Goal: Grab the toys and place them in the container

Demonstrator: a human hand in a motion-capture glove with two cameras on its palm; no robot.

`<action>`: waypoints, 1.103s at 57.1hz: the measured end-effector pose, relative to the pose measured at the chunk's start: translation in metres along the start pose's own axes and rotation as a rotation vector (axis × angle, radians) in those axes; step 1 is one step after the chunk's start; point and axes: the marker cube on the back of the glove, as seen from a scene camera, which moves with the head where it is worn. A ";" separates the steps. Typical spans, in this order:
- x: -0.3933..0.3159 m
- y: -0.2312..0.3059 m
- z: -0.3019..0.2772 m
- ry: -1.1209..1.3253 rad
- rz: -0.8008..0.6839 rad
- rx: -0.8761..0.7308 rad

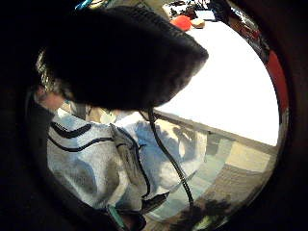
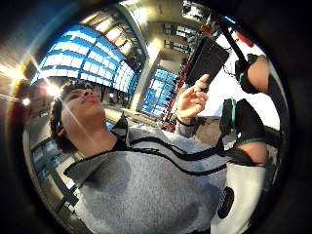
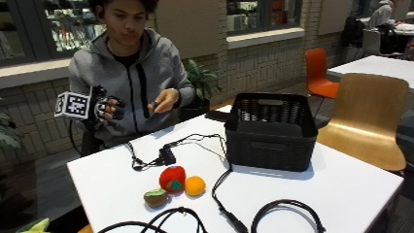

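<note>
On white table [image 3: 336, 179], near front edge: 3 toys clustered, touching – red strawberry [image 3: 172, 177], orange ball [image 3: 195, 186] at its 3 o'clock, brown kiwi-like piece [image 3: 155, 198], probably, at its 7 o'clock. Black basket [image 3: 270, 130] well apart at 2 o'clock. Gloved right hand [image 3: 109, 108] raised off table at chest, fingers loosely curled, holding nothing. Bare hand [image 3: 163, 103] holds small dark object.

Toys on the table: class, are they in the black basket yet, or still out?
Out. The three toys lie grouped on the table, beside the basket.
</note>
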 end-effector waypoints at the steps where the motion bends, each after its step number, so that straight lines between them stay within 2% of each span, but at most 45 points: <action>1: -0.001 0.000 -0.001 0.006 0.002 -0.006; 13: -0.009 -0.024 -0.026 0.243 0.006 -0.024; 33: -0.007 -0.066 -0.023 0.389 -0.012 -0.054; 44: 0.007 -0.097 -0.014 0.440 0.025 -0.184; 52: 0.027 -0.130 -0.006 0.519 0.051 -0.224; 63: 0.086 -0.210 -0.004 0.567 0.129 -0.258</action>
